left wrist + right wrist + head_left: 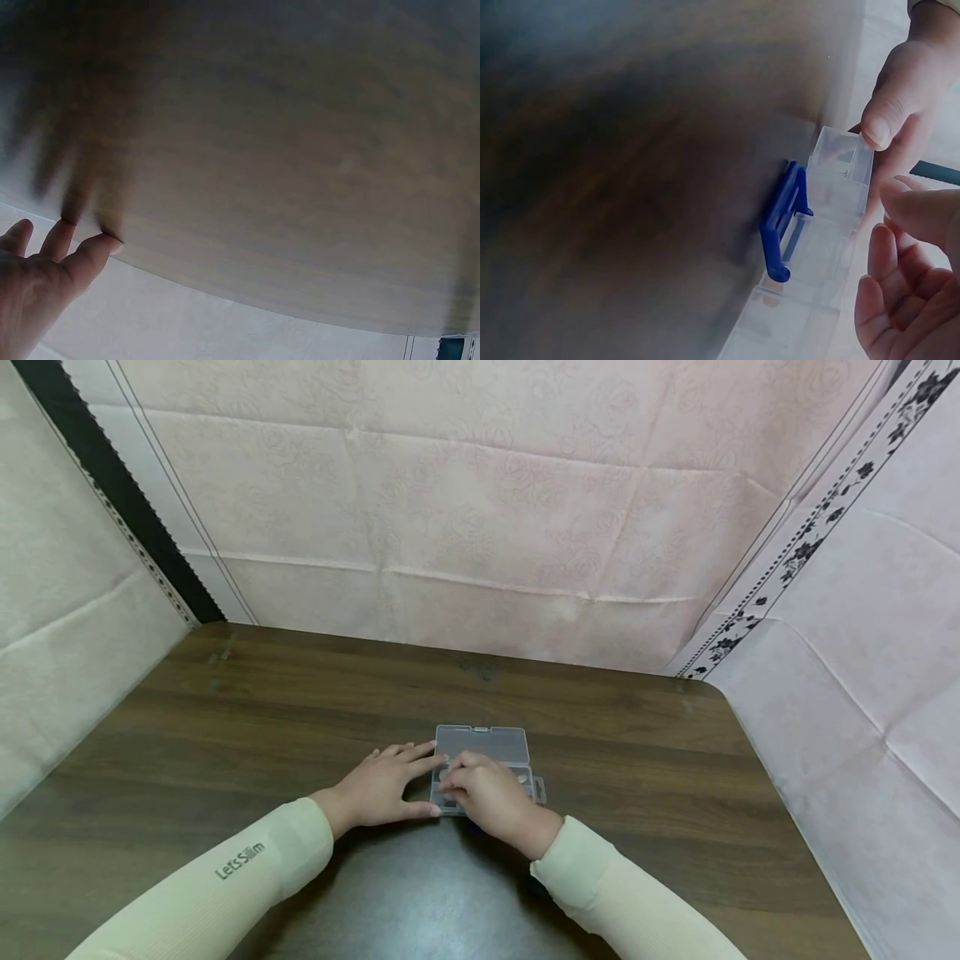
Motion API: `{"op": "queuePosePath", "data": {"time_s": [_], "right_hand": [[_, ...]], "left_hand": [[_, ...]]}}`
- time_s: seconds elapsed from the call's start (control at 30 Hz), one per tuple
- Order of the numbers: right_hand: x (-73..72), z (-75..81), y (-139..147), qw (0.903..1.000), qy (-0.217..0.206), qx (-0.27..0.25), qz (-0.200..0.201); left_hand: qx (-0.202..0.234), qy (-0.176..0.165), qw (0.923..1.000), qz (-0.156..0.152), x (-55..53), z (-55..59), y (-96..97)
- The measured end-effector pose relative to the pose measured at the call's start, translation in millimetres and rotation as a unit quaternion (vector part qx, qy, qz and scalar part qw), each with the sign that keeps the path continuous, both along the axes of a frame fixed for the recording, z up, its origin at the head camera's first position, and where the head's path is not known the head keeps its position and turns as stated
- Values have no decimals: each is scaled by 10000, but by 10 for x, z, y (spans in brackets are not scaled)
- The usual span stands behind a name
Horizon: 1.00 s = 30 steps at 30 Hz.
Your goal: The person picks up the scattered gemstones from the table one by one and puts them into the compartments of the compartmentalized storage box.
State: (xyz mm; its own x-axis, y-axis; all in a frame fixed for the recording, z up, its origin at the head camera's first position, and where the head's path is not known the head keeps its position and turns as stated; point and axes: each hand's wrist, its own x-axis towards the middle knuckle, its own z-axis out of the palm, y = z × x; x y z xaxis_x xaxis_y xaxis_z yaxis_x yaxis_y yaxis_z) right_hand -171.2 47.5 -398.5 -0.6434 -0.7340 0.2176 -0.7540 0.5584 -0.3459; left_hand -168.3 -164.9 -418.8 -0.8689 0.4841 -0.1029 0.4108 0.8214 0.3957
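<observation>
A clear plastic compartment box lies on the table with its lid raised toward the back. My left hand spreads its fingers along the box's left side. In the right wrist view the left thumb rests on the box's corner. My right hand is over the compartments, its fingers bent and the thumb near the index finger. Whether anything small is between those fingertips is hidden. A blue clip-like handle is on the box's near side. Small pale items in the compartments are too small to identify.
The brown wood-grain table extends around the box. Pale patterned cloth hangs behind it, with more cloth at both sides. A clear tab sticks out from the box's right side.
</observation>
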Motion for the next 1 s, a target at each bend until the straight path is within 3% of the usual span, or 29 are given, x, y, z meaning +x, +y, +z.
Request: {"op": "queuePosePath", "data": {"time_s": [0.27,0.6,1.0], "right_hand": [[-13,-25,-19,9999,97,101,26],[13,7,11,9995,-93,240,-187],[21,39,272,9970,-34,-247,-737]], "left_hand": [[-18,21,10000,7,-12,-10,4],[-65,-50,10000,-43,-31,-14,31],[-129,-250,9996,-24,-82,-37,46]]}}
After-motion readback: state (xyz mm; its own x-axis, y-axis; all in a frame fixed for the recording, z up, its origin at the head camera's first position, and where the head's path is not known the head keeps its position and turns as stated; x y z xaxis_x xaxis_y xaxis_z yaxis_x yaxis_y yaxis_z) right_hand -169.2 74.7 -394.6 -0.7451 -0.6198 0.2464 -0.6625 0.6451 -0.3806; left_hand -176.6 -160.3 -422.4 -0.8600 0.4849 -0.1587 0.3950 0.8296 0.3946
